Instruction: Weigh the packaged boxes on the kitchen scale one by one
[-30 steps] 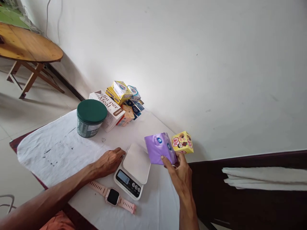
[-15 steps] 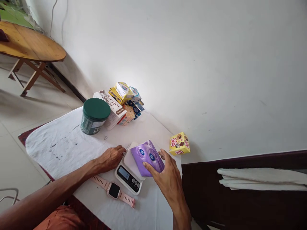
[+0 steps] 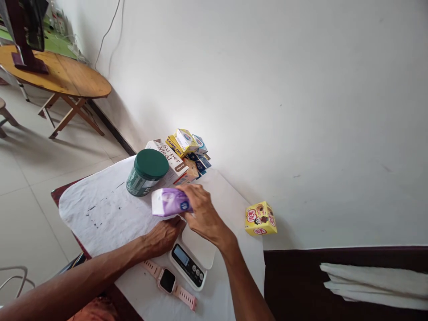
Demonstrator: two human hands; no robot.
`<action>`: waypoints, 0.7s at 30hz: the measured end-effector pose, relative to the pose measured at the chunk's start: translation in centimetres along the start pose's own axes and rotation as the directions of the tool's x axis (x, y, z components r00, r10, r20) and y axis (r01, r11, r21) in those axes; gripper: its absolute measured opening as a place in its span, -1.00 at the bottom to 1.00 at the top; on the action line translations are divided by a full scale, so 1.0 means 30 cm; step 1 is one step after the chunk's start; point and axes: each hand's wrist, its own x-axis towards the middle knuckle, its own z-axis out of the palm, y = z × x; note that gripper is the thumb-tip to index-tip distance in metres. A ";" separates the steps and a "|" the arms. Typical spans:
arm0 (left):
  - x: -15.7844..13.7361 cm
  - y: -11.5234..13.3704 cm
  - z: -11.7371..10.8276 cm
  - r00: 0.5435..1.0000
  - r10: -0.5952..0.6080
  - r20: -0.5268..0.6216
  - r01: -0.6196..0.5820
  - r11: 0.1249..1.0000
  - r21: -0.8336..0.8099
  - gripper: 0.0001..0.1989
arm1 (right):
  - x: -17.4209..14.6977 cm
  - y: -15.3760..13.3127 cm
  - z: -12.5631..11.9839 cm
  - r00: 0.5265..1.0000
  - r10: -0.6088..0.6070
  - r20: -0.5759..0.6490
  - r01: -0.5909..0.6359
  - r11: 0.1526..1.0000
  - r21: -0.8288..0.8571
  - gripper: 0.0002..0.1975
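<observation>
My right hand [image 3: 203,214] grips a purple pack of tissues [image 3: 170,201], tilted and held in the air above the table, left of the scale's platform. The fingers wrap over its right end. My left hand [image 3: 165,235] is closed at the upper left edge of a white kitchen scale [image 3: 197,249], just below the pack; its fingertips are partly hidden. The scale's platform has nothing on it, and its display is lit but too small to read. A pink smartwatch [image 3: 167,280] lies in front of the scale, near my left forearm.
A green-lidded tub [image 3: 147,171] stands at the back left, beside a "Su-per Meal" box [image 3: 167,156] and several small stacked boxes [image 3: 187,140]. At the right edge sits a yellow box [image 3: 261,218], close to the wall. A round wooden table [image 3: 76,80] stands farther left.
My right hand has lifted the tissue pack off the scale and carried it left, turning it. My left hand stays by the scale's edge. The camera view has shifted.
</observation>
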 end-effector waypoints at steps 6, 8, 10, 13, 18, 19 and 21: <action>-0.004 -0.007 0.008 0.999 0.037 -0.040 -0.038 0.999 -0.023 -0.70 | 0.098 -0.010 0.113 1.000 -0.014 0.028 0.014 1.000 -0.010 -0.34; -0.006 -0.006 0.003 0.998 0.044 -0.038 -0.045 0.998 -0.035 -0.72 | 0.060 -0.019 0.092 0.999 0.024 -0.028 -0.025 1.000 -0.008 -0.35; -0.007 -0.003 -0.008 0.998 0.058 -0.025 -0.059 0.997 -0.049 -0.74 | -0.003 -0.014 0.062 0.995 0.065 -0.081 -0.065 0.998 0.010 -0.35; -0.005 0.005 -0.028 0.999 0.037 -0.001 -0.037 0.998 -0.045 -0.75 | -0.129 0.056 0.044 0.958 0.191 -0.213 -0.171 0.979 0.109 -0.44; 0.001 0.026 -0.054 0.997 0.000 0.077 0.002 1.000 -0.028 -0.76 | -0.375 0.360 0.083 0.631 0.584 -0.510 -0.545 0.802 0.244 -0.57; 0.002 0.031 -0.056 0.996 -0.009 0.087 0.011 1.000 -0.020 -0.76 | -0.422 0.434 0.084 0.500 0.644 -0.578 -0.621 0.732 0.278 -0.47; 0.005 0.040 -0.060 0.997 -0.036 0.065 0.034 0.999 0.021 -0.78 | -0.500 0.576 0.069 0.243 0.706 -0.665 -0.725 0.587 0.359 -0.21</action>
